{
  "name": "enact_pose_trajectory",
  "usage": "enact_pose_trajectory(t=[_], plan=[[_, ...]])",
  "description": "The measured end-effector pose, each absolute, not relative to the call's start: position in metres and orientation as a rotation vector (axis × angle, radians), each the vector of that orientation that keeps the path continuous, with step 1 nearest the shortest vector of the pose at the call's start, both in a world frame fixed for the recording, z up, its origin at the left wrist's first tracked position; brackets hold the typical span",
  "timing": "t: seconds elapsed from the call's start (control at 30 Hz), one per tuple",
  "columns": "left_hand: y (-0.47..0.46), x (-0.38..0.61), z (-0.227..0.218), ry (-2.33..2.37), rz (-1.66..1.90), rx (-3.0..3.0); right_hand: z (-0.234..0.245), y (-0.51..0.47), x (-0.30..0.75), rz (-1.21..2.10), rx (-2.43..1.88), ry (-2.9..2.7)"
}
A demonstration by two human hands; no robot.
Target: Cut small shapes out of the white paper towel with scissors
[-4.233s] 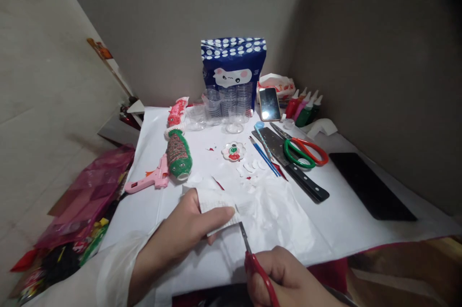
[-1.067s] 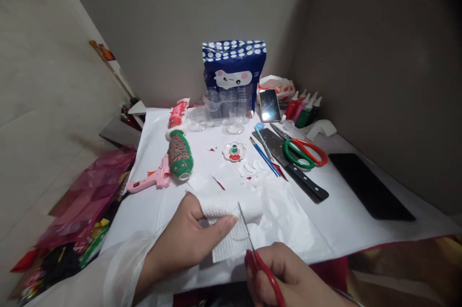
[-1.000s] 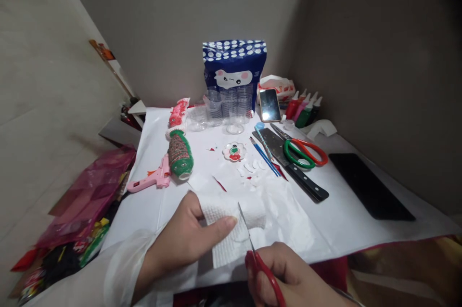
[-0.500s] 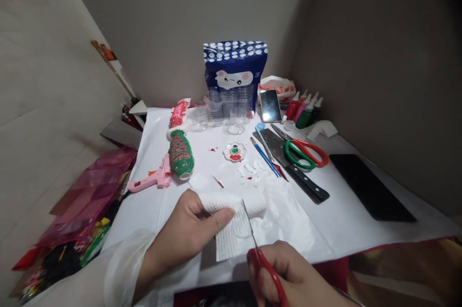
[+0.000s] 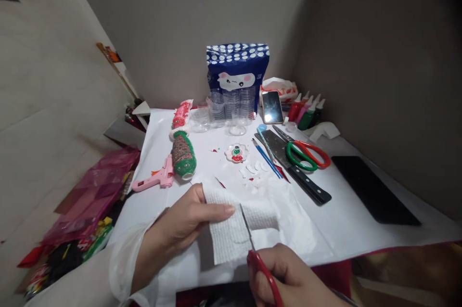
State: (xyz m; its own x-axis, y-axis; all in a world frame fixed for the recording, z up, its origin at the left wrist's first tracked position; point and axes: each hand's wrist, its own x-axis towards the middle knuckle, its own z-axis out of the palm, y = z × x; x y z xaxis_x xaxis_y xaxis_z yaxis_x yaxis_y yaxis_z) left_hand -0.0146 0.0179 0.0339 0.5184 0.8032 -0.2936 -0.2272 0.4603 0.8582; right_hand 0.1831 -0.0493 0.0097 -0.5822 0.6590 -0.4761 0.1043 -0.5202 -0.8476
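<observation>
a: what is the left hand (image 5: 180, 223) doing?

b: its grip is pinching the white paper towel (image 5: 234, 227), thumb lying on top and fingers tucked behind, holding the sheet up just above the near edge of the worktop (image 5: 361, 230).

a: and the right hand (image 5: 288, 280)?

b: its grip is wrapping around the red handles of the small scissors (image 5: 258, 254), at the bottom of the view. the blades are pointing up and away, and they are standing close together with the tip lying over the towel, just to the right of the left thumb.

a: so where is the towel sitting relative to both grips?

b: it is hanging between them, its left edge in the left hand and its lower middle meeting the blades. the right part is curling over in a roll.

a: anything lying nearby?

b: farther back, a pink glue gun (image 5: 153, 179) is lying beside a green decorated bottle (image 5: 183, 155). a flower-shaped paint palette (image 5: 236, 153) is sitting mid-worktop, with blue brushes (image 5: 266, 158), a black-handled knife (image 5: 296, 172) and red-and-green scissors (image 5: 306, 155) to its right.
</observation>
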Motion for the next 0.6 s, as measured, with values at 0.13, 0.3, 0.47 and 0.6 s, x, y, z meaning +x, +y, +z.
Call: enact_pose_trajectory(t=[0.13,0.3,0.47,0.6], plan=[[0.0169,-0.0133,0.0305,0.801,0.789,0.965,0.0115,-0.0483,0.1796,2.103,-1.127,-1.328],[0.0135,-0.0133,0.0298,0.889,0.814,1.175,0.0138,-0.0502,0.1807,2.106,-1.186,-1.316],[0.0113,-0.0131,0.0316,0.872,0.831,1.224,0.0152,-0.0481,0.1799,2.124,-1.184,-1.331],[0.0124,-0.0151,0.0276,0.805,0.836,1.055,0.0141,-0.0468,0.1809,2.175,-1.196,-1.302]])
